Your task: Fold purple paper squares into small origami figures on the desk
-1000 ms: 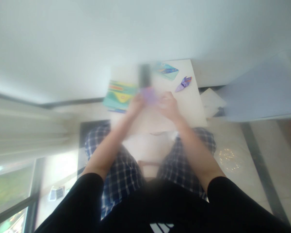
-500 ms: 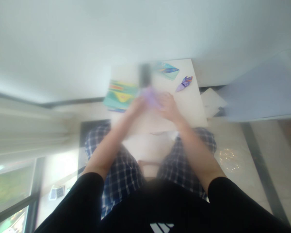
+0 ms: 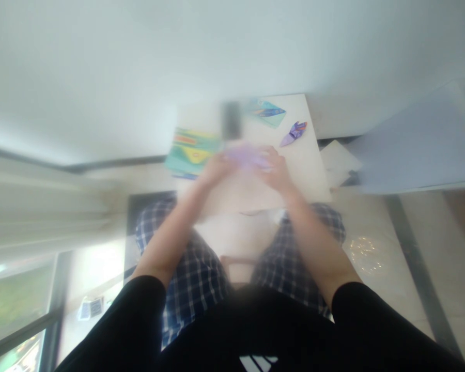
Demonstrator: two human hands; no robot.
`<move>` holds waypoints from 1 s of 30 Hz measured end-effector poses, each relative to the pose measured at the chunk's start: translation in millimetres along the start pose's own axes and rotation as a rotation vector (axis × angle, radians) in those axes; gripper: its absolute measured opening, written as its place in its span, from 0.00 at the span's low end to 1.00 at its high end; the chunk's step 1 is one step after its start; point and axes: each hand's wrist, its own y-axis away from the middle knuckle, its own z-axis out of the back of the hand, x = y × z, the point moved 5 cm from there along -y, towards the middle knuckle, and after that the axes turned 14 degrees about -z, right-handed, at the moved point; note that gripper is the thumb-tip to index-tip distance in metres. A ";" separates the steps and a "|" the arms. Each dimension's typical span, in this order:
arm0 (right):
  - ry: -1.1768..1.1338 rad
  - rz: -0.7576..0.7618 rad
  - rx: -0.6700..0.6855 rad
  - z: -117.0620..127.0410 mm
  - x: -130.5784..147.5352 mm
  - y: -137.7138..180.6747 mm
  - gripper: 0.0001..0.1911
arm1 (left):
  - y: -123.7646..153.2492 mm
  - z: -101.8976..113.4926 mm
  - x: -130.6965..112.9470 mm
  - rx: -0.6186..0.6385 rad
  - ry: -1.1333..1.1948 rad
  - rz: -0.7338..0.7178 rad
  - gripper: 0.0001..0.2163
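Note:
The view is blurred. My left hand [image 3: 214, 170] and my right hand [image 3: 276, 169] meet over a small white table [image 3: 306, 170], both closed on a pale purple sheet of paper [image 3: 246, 155] held between them. The paper lies stretched sideways from one hand to the other, just above the tabletop. My fingers are smeared, but both hands pinch the paper's ends.
A green and yellow booklet [image 3: 191, 150] lies left of my hands. A dark upright object [image 3: 231, 120] stands behind them. A teal packet [image 3: 267, 112] and a folded purple paper figure [image 3: 293, 133] lie at the back right. White sheets [image 3: 339, 163] sit right of the table.
The purple paper has spread wider between my hands and now lies flatter. My right hand has shifted slightly right and toward me.

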 end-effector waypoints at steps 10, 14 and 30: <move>-0.031 -0.171 0.135 -6.4 -3.7 -1.5 0.17 | 2.0 -8.6 1.7 0.055 0.177 0.029 0.29; -0.058 -0.292 0.118 -7.1 -6.7 -2.4 0.19 | 4.9 -18.5 2.2 0.158 0.243 0.045 0.29; -0.070 -0.324 0.008 -8.7 -25.6 -9.7 0.35 | 3.9 -30.4 -11.2 0.163 0.221 -0.045 0.29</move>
